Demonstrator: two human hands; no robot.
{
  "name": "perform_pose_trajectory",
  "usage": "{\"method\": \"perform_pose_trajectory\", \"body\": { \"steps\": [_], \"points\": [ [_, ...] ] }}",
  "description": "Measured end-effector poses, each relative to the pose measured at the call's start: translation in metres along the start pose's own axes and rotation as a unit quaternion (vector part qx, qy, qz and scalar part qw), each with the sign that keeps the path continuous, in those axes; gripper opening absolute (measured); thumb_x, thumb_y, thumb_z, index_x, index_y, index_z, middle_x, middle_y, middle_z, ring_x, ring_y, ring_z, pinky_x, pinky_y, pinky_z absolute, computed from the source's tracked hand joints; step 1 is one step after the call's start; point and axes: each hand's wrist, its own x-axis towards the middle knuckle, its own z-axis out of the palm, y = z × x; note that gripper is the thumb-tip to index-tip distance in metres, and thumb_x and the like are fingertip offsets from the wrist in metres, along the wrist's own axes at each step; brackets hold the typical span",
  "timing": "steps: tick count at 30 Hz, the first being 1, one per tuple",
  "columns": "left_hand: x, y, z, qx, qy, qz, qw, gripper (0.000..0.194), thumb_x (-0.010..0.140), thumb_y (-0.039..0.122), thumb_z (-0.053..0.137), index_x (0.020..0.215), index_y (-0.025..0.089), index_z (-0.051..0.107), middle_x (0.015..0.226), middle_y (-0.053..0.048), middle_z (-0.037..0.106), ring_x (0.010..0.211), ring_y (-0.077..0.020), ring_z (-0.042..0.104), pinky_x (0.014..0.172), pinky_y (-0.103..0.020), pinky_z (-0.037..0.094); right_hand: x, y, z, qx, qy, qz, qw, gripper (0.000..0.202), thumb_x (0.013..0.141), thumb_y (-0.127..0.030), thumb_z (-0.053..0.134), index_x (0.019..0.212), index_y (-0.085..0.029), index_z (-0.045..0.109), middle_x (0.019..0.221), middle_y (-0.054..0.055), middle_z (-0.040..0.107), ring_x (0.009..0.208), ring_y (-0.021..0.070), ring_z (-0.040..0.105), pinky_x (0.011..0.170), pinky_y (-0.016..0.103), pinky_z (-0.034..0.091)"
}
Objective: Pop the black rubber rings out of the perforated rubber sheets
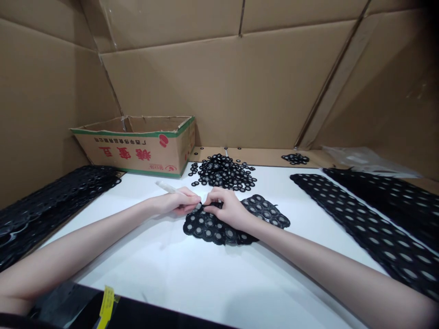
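Observation:
A small black sheet (219, 234) set with rows of grey round spots lies on the white tabletop, its lower edge scalloped. My left hand (183, 201) is closed at its upper left corner. A slim whitish pen-like tool (165, 186) sticks out behind that hand; its tip is hidden by the fingers. Just to the right, my right hand (226, 208) pinches the sheet's upper edge between thumb and forefinger and covers part of its middle. The fingertips of both hands nearly meet. Behind them is a heap of small black rings (222, 171) with pale centres.
An open cardboard box (137, 148) stands at the back left. Long black spotted strips (356, 219) lie on the right, and a black stack (58, 196) on the left. Clear plastic (366, 160) and a smaller ring pile (295, 158) are at the back right. Cardboard walls (219, 87) enclose the table.

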Motion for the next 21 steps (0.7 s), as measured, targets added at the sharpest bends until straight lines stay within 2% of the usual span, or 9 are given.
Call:
{"method": "perform_pose_trajectory", "body": {
  "steps": [14, 17, 21],
  "points": [
    [0.002, -0.014, -0.002, -0.019, 0.021, 0.045, 0.999, 0.047, 0.087, 0.046, 0.052, 0.053, 0.015, 0.042, 0.038, 0.006, 0.032, 0.034, -0.0051, 0.022, 0.036, -0.022, 0.011, 0.001, -0.002, 0.000, -0.012, 0.009, 0.032, 0.999, 0.013, 0.072, -0.011, 0.068, 0.065, -0.018, 0.060, 0.073, -0.001, 0.058, 0.072, 0.0152, 0.053, 0.070, 0.028, 0.036],
    [0.000, -0.012, -0.002, 0.004, 0.017, 0.043, 0.999, 0.047, 0.088, 0.046, 0.050, 0.053, 0.015, 0.041, 0.037, 0.005, 0.032, 0.035, -0.0053, 0.023, 0.037, -0.022, 0.012, 0.002, -0.003, 0.000, -0.016, 0.001, 0.036, 0.999, 0.014, 0.071, -0.012, 0.068, 0.064, -0.018, 0.058, 0.072, -0.001, 0.057, 0.072, 0.0148, 0.052, 0.070, 0.027, 0.035],
    [-0.002, -0.006, 0.001, 0.069, -0.018, 0.039, 0.997, 0.049, 0.091, 0.045, 0.047, 0.052, 0.015, 0.042, 0.040, 0.004, 0.035, 0.039, -0.0061, 0.027, 0.041, -0.022, 0.018, 0.003, -0.004, 0.000, -0.018, -0.010, 0.044, 0.999, 0.014, 0.071, -0.012, 0.067, 0.064, -0.018, 0.057, 0.071, -0.001, 0.057, 0.074, 0.0156, 0.051, 0.070, 0.027, 0.034]
  ]
}}
